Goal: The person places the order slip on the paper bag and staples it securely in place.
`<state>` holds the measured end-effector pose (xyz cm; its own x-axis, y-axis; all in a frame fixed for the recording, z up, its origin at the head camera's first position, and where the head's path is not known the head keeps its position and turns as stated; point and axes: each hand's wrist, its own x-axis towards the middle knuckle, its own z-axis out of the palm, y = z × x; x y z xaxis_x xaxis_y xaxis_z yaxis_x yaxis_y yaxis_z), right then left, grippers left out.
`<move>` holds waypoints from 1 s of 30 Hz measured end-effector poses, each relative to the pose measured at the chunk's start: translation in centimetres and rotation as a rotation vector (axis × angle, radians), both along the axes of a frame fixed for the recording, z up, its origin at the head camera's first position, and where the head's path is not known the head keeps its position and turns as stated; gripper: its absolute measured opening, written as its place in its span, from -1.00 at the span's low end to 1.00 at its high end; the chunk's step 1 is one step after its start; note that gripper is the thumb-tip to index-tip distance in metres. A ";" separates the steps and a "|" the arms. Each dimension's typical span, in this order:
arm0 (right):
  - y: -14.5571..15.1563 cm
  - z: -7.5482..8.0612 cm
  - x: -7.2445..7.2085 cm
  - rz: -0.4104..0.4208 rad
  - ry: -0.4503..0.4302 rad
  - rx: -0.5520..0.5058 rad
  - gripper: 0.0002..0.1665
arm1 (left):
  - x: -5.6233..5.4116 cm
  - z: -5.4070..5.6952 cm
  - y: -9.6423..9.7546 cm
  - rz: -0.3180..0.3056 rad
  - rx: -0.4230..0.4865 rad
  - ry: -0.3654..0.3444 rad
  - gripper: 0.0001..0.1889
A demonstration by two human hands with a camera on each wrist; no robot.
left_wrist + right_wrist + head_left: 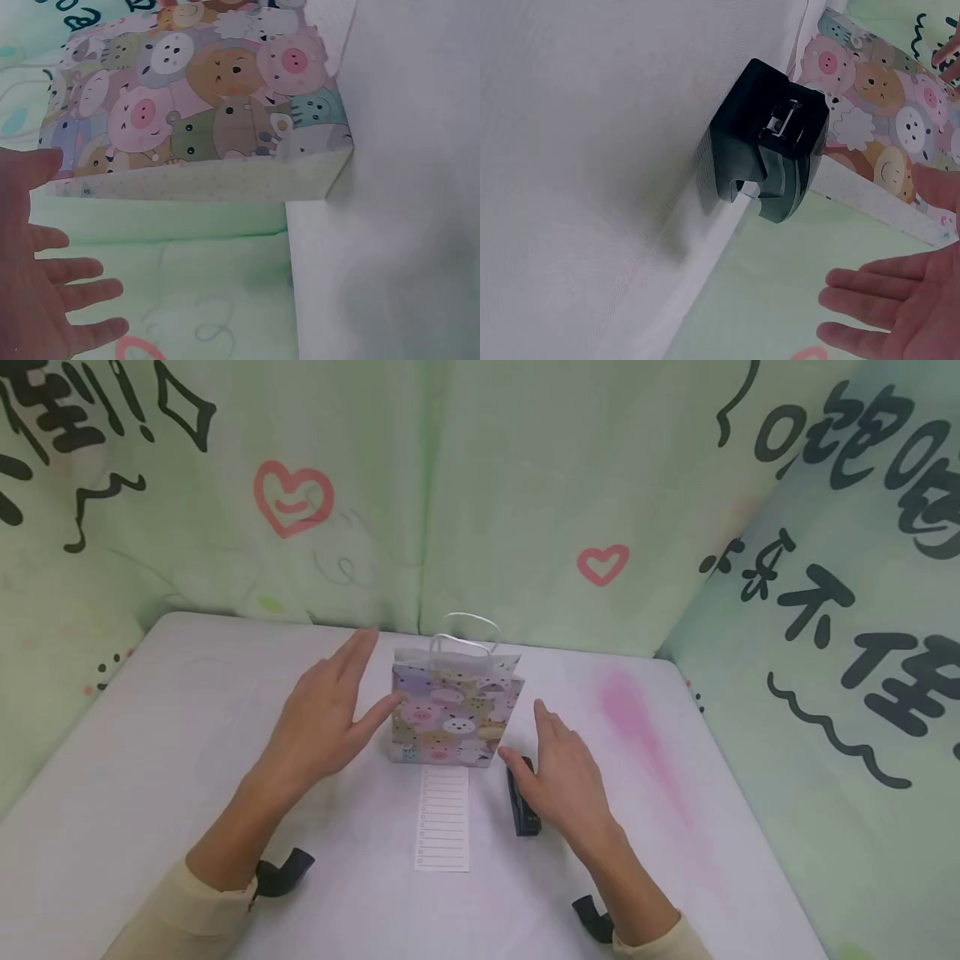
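Count: one animal-print bag (453,718), upright on the tabletop (360,860), with two white handles (476,616); one lined paper strip (442,827); one black stapler (527,824); two hands. Strip in front of the bag, far end at its bottom edge. Stapler front-right of the bag. Left hand (330,706) left of the bag, right hand (566,772) right of it; hands apart, fingers extended, gripping nothing. Left thumb at the bag's left edge, contact cannot be told. Tabletop's back edge near behind the bag; wider surface to either side of it
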<state>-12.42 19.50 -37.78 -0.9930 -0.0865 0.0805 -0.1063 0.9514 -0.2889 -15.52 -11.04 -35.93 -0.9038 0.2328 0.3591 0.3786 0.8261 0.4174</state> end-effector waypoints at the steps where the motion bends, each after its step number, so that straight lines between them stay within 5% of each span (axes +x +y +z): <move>1: -0.1 0.0 0.1 0.001 0.002 -0.003 0.04 | -0.1 0.1 0.1 -0.009 0.026 -0.011 -0.12; 8: -0.6 -0.1 0.4 0.021 0.028 -0.004 -0.04 | -1.2 0.9 0.4 -0.085 0.223 -0.097 -0.15; 22: -1.5 -0.3 1.0 0.043 0.228 -0.086 -0.62 | -2.7 2.0 2.0 -0.235 0.417 -0.027 -0.24; 30: -2.7 -0.1 0.5 0.126 0.055 -0.102 -0.72 | -3.3 2.4 2.4 -0.278 0.440 -0.025 -0.38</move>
